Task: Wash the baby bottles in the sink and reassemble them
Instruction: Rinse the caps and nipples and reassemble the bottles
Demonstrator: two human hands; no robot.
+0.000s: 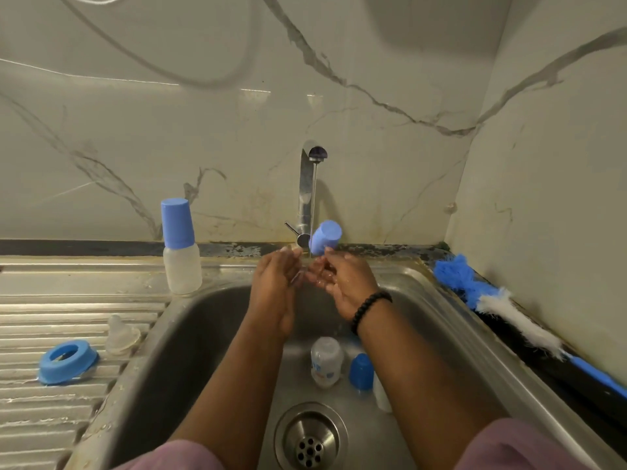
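My right hand pinches a blue bottle cap at its fingertips, tilted beside the thin water stream from the faucet. My left hand is close beside it over the sink, fingers loosely curved and wet, and holds nothing that I can make out. A clear bottle body and a second blue cap lie in the basin under my right forearm. A capped bottle stands on the drainboard, with a blue collar ring and a clear nipple in front of it.
A blue and white bottle brush lies on the dark ledge at the right, along the wall. The drain is at the near end of the basin. A ridged steel drainboard is on the left. The marble wall stands close behind the faucet.
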